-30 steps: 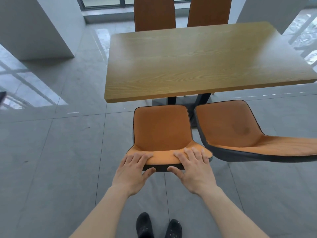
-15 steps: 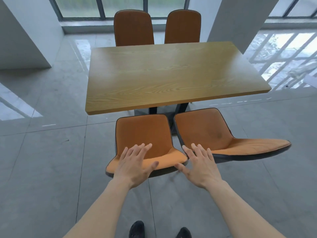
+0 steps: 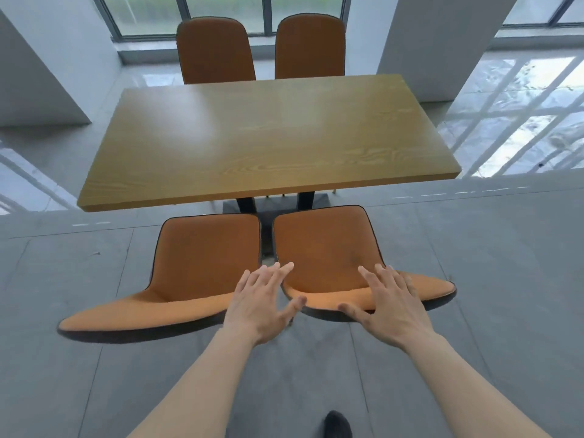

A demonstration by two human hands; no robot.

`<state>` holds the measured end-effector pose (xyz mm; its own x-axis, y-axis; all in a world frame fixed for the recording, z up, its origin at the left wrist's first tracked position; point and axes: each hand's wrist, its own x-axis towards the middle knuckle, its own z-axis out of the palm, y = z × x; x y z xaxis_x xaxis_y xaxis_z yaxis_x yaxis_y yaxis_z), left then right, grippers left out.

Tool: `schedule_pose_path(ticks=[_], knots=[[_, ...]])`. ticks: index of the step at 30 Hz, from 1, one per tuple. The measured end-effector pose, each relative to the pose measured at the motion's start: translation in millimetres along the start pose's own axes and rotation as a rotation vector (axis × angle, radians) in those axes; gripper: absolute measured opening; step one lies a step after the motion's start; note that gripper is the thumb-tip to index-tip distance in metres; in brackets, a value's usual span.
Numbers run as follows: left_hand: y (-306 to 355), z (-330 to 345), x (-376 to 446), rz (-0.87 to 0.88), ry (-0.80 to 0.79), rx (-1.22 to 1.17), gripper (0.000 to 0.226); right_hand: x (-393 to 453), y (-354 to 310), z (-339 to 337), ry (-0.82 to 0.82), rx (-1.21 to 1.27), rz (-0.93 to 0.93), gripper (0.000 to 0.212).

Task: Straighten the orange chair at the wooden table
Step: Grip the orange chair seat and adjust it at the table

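Observation:
Two orange chairs stand side by side at the near edge of the wooden table [image 3: 252,137]. The left orange chair [image 3: 202,263] and the right orange chair [image 3: 325,251] face the table with their backrests toward me. My left hand [image 3: 262,301] hovers open over the gap between the two backrests, fingers spread. My right hand [image 3: 388,301] is open, fingers spread, over the top of the right chair's backrest; I cannot tell whether it touches. Neither hand holds anything.
Two more orange chairs [image 3: 215,49] [image 3: 309,45] stand at the table's far side, below windows. White pillars [image 3: 442,42] rise at the back right and at the left. The floor is grey tile. My dark shoe [image 3: 338,425] shows at the bottom.
Both hands have left the left chair's backrest, opened, and shifted right toward the right chair. The view has moved right and pulled back.

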<state>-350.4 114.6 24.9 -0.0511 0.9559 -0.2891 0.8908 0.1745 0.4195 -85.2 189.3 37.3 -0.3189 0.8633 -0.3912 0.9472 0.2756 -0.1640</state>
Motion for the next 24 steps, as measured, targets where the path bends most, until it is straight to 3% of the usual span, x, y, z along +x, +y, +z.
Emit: schedule_pose_path(ticks=[8, 12, 24], knots=[[92, 66, 17, -0.064, -0.051, -0.087, 0.081, 24, 101, -12, -0.118, -0.033, -0.107, 0.13], [97, 85, 25, -0.082, -0.095, -0.08, 0.083, 36, 108, -6, -0.184, -0.087, -0.153, 0.127], [99, 82, 26, -0.06, -0.115, -0.056, 0.078, 25, 109, 9, -0.068, -0.092, -0.139, 0.118]])
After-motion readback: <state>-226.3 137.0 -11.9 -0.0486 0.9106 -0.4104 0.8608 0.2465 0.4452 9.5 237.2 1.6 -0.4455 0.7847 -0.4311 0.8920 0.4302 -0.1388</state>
